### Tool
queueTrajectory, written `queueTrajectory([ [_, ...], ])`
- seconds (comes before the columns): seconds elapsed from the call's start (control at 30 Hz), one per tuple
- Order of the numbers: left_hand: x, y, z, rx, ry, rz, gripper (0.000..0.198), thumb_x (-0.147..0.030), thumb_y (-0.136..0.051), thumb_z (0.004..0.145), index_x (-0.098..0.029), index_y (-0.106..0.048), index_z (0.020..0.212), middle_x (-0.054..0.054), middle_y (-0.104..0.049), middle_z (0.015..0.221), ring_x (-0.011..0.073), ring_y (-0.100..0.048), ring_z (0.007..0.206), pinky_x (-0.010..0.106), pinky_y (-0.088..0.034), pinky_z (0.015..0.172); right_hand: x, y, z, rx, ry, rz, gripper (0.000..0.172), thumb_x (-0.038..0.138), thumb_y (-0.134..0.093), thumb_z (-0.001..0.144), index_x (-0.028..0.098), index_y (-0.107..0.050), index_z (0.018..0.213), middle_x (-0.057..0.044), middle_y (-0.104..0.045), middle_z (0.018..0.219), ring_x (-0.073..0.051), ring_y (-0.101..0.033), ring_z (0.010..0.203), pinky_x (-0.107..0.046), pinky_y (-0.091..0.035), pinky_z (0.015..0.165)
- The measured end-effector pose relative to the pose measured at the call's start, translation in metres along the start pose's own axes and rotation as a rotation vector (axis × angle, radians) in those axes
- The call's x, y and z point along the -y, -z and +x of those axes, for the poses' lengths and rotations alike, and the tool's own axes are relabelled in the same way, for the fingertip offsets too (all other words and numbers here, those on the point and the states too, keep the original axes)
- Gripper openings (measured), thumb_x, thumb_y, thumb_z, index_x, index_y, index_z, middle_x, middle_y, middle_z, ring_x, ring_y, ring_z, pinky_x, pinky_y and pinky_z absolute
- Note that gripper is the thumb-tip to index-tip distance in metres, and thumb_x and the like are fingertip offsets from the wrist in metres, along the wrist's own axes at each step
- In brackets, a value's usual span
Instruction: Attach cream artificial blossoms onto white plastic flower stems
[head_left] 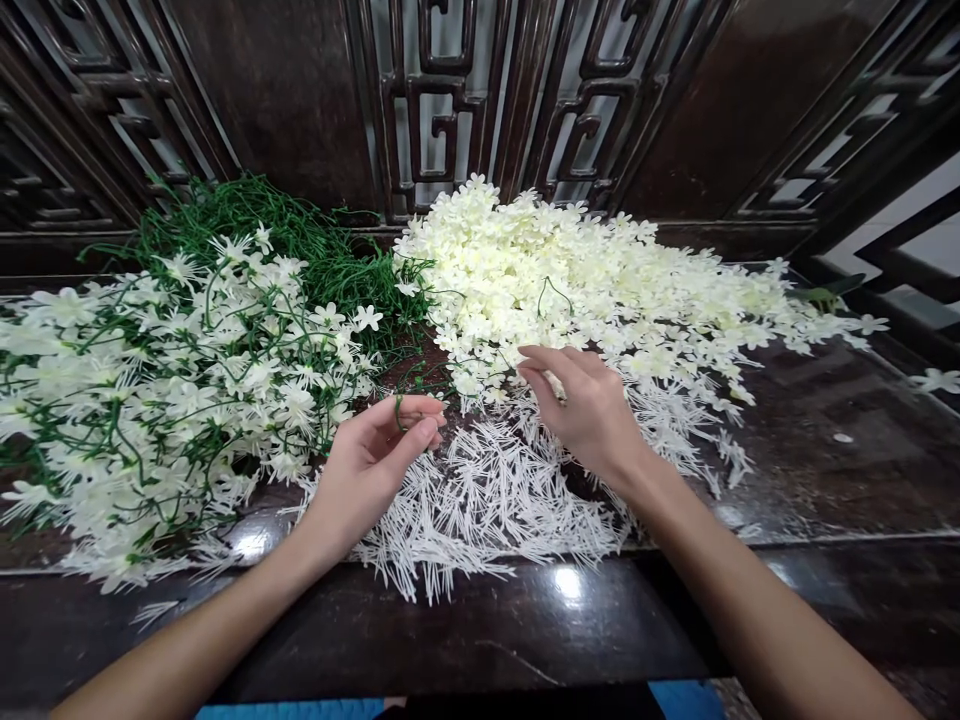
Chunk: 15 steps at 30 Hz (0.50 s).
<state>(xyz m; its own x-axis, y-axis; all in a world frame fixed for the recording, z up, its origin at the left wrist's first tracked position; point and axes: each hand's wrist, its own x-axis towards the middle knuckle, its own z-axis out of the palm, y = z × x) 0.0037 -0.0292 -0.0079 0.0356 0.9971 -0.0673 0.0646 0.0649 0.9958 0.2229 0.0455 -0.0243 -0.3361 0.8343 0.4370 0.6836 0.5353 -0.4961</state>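
My left hand (386,450) is closed in a loose pinch, with a thin green plastic stem (399,412) running between its fingers. My right hand (581,405) hovers at the front edge of a heap of loose cream-white artificial blossoms (517,265). Its thumb and forefinger come together over the blossoms; whatever they pinch is too small to make out. Below and between both hands spreads a pile of white stamen pieces (495,500). To the left lie assembled white flowers on green stems (187,400), close to my left wrist.
A tangle of bare green stems (262,225) rests behind the assembled flowers. Everything lies on a dark, glossy wooden bench (840,440) backed by a carved wooden lattice (442,110). One stray blossom (936,380) sits at the far right.
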Motion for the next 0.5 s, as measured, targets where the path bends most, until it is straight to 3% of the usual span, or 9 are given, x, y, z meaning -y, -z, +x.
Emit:
queueTrajectory([
  [0.1,-0.001,-0.001,0.0,-0.003,-0.003,0.022,0.014,-0.028,-0.064,0.084,-0.018,-0.066,0.092,0.005,-0.067,0.088,0.0152,-0.062,0.078,0.027,-0.051,0.074,0.01,0.005,-0.001,0.012,-0.009,0.283,0.028,0.017,-0.058,0.086,0.026,-0.065,0.111,-0.005,-0.072,0.092,-0.022,-0.069,0.083,-0.045,-0.061,0.07],
  [0.2,-0.001,-0.004,0.0,0.006,-0.003,0.007,0.014,-0.027,-0.064,0.083,-0.017,-0.066,0.092,0.006,-0.068,0.089,0.0162,-0.064,0.081,0.029,-0.052,0.076,0.025,0.007,-0.004,0.101,-0.001,0.546,0.03,0.015,-0.066,0.081,0.027,-0.065,0.108,-0.001,-0.073,0.089,-0.018,-0.07,0.083,-0.041,-0.06,0.08],
  [0.27,-0.002,-0.006,0.0,0.018,-0.003,0.011,0.014,-0.027,-0.065,0.082,-0.017,-0.067,0.091,0.006,-0.069,0.086,0.0163,-0.064,0.079,0.029,-0.053,0.075,0.035,0.006,-0.006,0.144,-0.01,0.684,0.028,0.015,-0.066,0.081,0.028,-0.065,0.106,0.001,-0.073,0.088,-0.017,-0.071,0.083,-0.038,-0.061,0.077],
  [0.5,-0.004,-0.008,0.001,0.064,0.015,-0.021,0.013,-0.02,-0.07,0.074,-0.018,-0.069,0.087,0.004,-0.069,0.085,0.0136,-0.062,0.071,0.028,-0.054,0.069,0.047,-0.003,-0.014,0.182,-0.048,0.807,0.027,0.015,-0.07,0.078,0.027,-0.066,0.102,0.002,-0.073,0.091,-0.016,-0.071,0.083,-0.036,-0.062,0.078],
])
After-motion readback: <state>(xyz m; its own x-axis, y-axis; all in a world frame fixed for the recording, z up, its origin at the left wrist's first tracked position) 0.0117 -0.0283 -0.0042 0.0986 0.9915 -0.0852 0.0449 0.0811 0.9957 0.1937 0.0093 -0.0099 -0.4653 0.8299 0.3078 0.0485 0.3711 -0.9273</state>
